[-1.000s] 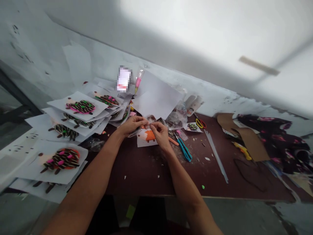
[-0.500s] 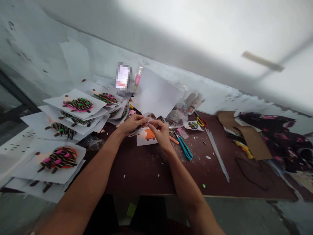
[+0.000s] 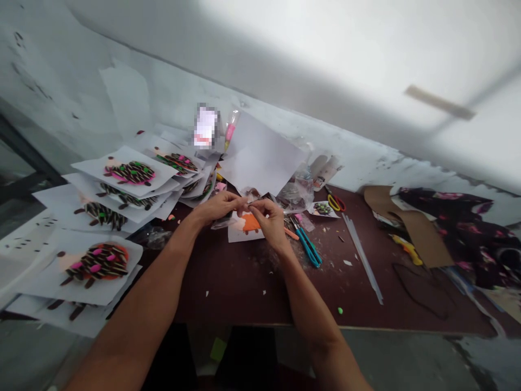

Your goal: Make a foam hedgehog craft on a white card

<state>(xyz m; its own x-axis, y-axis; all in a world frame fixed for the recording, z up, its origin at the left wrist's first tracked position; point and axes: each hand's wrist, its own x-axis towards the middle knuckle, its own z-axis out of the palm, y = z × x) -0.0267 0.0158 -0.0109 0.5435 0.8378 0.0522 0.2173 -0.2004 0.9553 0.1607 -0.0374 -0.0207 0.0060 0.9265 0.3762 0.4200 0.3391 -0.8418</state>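
at the centre of the frame, the left hand (image 3: pixel 223 206) and right hand (image 3: pixel 268 216) meet, fingertips pinched together; what they grip is too small to tell. just below lies a white card with an orange animal (image 3: pixel 248 224). right of it, teal-handled scissors (image 3: pixel 309 247); at left, stacked hedgehog pictures (image 3: pixel 132 172) on the dark table (image 3: pixel 236 288).

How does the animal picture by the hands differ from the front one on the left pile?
The worked-on picture shows a plain orange body; the pile picture has dark striped strips and pink blobs over orange. The right hand partly hides the worked-on picture, while the pile picture's animal is uncovered. Both have pale faces and white paper.
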